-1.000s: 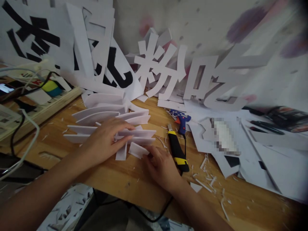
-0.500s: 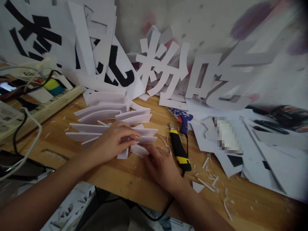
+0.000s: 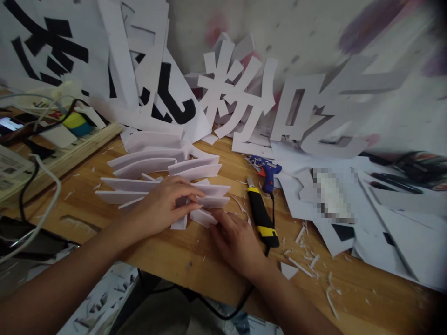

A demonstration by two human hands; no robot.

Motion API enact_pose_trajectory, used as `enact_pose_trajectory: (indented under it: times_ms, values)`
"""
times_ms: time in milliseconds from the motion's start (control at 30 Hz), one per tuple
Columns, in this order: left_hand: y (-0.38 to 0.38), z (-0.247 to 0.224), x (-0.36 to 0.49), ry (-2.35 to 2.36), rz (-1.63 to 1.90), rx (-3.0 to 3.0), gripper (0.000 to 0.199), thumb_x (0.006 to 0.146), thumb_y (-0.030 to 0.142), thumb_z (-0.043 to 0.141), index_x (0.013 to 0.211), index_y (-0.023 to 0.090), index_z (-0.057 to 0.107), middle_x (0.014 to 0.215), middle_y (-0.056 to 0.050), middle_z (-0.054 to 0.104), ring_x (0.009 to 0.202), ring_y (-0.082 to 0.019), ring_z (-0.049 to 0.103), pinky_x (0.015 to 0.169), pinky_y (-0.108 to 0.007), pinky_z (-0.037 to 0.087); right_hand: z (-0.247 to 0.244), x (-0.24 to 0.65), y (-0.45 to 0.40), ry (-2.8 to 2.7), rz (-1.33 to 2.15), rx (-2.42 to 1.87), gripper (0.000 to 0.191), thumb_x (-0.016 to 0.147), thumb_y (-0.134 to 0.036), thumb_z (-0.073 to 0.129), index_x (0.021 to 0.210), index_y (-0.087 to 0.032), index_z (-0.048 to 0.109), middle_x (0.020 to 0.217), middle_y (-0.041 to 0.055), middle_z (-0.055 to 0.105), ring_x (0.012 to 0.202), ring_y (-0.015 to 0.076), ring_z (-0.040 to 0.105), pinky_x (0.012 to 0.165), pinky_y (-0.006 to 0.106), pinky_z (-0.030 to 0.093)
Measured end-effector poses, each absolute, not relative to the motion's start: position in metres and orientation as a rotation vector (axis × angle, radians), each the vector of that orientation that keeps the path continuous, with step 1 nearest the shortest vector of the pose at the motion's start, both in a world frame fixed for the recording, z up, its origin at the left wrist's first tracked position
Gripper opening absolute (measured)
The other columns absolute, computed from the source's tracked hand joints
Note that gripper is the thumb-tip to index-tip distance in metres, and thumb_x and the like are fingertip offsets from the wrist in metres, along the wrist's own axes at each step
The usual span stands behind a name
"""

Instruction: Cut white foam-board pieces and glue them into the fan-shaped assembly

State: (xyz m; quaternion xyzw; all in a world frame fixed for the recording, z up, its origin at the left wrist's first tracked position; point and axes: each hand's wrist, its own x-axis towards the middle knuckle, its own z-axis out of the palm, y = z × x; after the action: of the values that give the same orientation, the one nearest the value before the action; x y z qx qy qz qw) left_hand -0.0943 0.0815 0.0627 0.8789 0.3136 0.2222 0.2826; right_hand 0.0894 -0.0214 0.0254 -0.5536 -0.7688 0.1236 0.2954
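Note:
A white foam-board letter lies on the wooden table, with thin strips standing on edge along its strokes. My left hand reaches over its lower middle, thumb and fingertips pinched together at one of the upright strips. To the right, my right hand rests low by the table surface. Its thumb and index finger close on the end of a short slanted strip at the letter's lower right. The fingers partly hide the joint between the strips.
Right of my hands lie a black-and-yellow corded cutter and a blue glue gun. White letters lean along the wall. Cables and a wooden frame are at left. Scraps and paper sheets lie at right.
Both hands keep nearly the same place and grip on the letter. The view has shifted very slightly.

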Motion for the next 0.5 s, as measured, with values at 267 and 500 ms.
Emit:
enact_pose_trajectory:
  times_ms: [267, 500]
  values:
    - [0.0819, 0.0621, -0.0933, 0.81, 0.602, 2.385, 0.016, 0.083, 0.03, 0.06, 0.096, 0.023, 0.067, 0.083, -0.001, 0.068, 0.088, -0.019, 0.059, 0.085, -0.035, 0.044, 0.0244, 0.0894, -0.0222, -2.066, 0.324, -1.488, 0.017, 0.085, -0.011, 0.046, 0.098, -0.016, 0.056, 0.08, 0.0064, 0.065, 0.071, 0.0195, 0.061, 0.064, 0.03, 0.047]
    - [0.0795, 0.0624, -0.0939, 0.83, 0.587, 2.38, 0.017, 0.083, 0.032, 0.059, 0.096, 0.024, 0.067, 0.084, -0.001, 0.069, 0.087, -0.019, 0.059, 0.085, -0.036, 0.044, 0.0214, 0.0905, -0.0236, -2.054, 0.326, -1.473, 0.021, 0.085, -0.011, 0.047, 0.103, -0.016, 0.055, 0.083, 0.0066, 0.066, 0.075, 0.0194, 0.061, 0.066, 0.03, 0.048]
